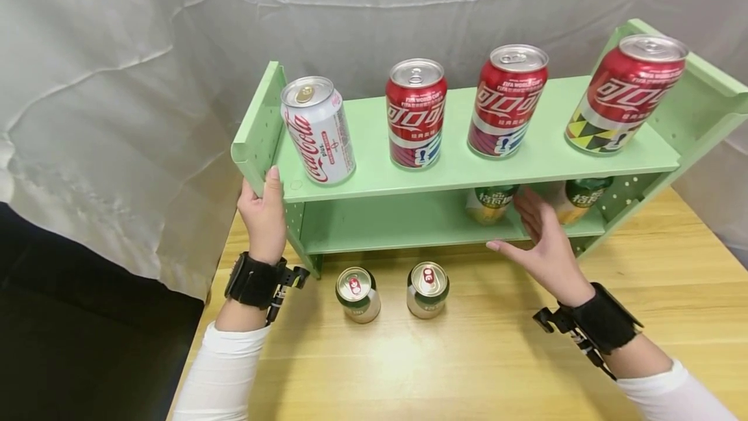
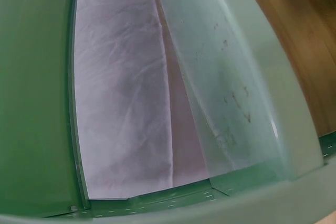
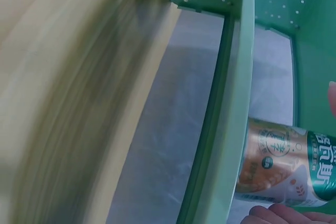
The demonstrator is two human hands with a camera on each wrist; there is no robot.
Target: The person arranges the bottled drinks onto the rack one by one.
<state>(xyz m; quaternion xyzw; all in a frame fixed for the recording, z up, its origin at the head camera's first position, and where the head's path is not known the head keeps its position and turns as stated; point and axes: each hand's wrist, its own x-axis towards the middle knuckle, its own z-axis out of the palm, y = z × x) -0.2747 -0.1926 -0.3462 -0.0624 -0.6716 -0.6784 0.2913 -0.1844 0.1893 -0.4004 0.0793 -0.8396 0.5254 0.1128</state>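
Note:
A light green two-tier shelf (image 1: 444, 174) stands on a wooden table (image 1: 479, 356). My left hand (image 1: 263, 213) grips the front edge of its left side panel, thumb on the front. My right hand (image 1: 540, 239) is open with straight fingers at the lower tier, just beside a green-and-gold can (image 1: 489, 203) lying under the top board; a second such can (image 1: 578, 197) stands further right. The right wrist view shows that can (image 3: 283, 163) close up with fingertips (image 3: 278, 214) beneath it. Two more green cans (image 1: 358, 293) (image 1: 428, 288) stand on the table between my hands.
On the top tier stand a white Coca-Cola can (image 1: 318, 130) and three red cola cans (image 1: 415, 114) (image 1: 507, 101) (image 1: 625, 93). A grey cloth backdrop (image 1: 117, 83) hangs behind. The table's left edge drops off near my left sleeve (image 1: 222, 369).

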